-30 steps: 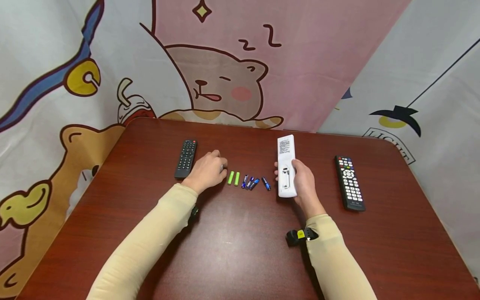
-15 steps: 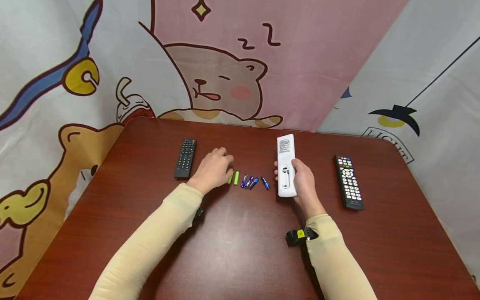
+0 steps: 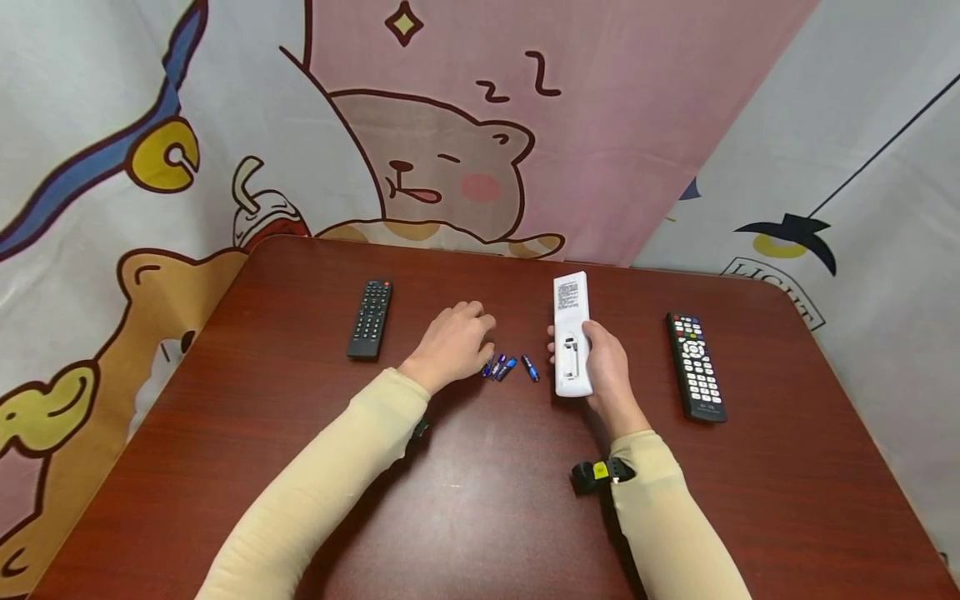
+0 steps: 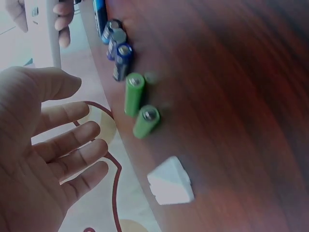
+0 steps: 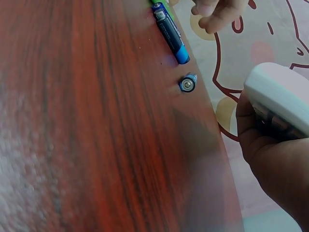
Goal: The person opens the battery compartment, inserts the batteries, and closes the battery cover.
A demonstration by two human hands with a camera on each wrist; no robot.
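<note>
My right hand (image 3: 609,367) grips a white remote control (image 3: 568,321), its back turned up and its battery compartment (image 3: 572,360) uncovered and without batteries. My left hand (image 3: 452,343) hovers by the batteries with relaxed, slightly bent fingers and nothing in its grasp. In the left wrist view, two green batteries (image 4: 134,94) lie side by side, with a small white cover piece (image 4: 171,182) beyond them; the left hand hides these from the head view. Several blue batteries (image 3: 507,368) lie between the hands, and one blue battery (image 3: 530,368) is apart, nearer the remote.
A black remote (image 3: 371,319) lies on the brown table (image 3: 480,500) left of the left hand. Another black remote with white buttons (image 3: 697,367) lies to the right. A cartoon-print cloth (image 3: 600,150) hangs behind the table's far edge.
My left hand has moved rightward over the green batteries toward the blue ones, covering the green ones in the head view. The right hand keeps holding the white remote in nearly the same place.
</note>
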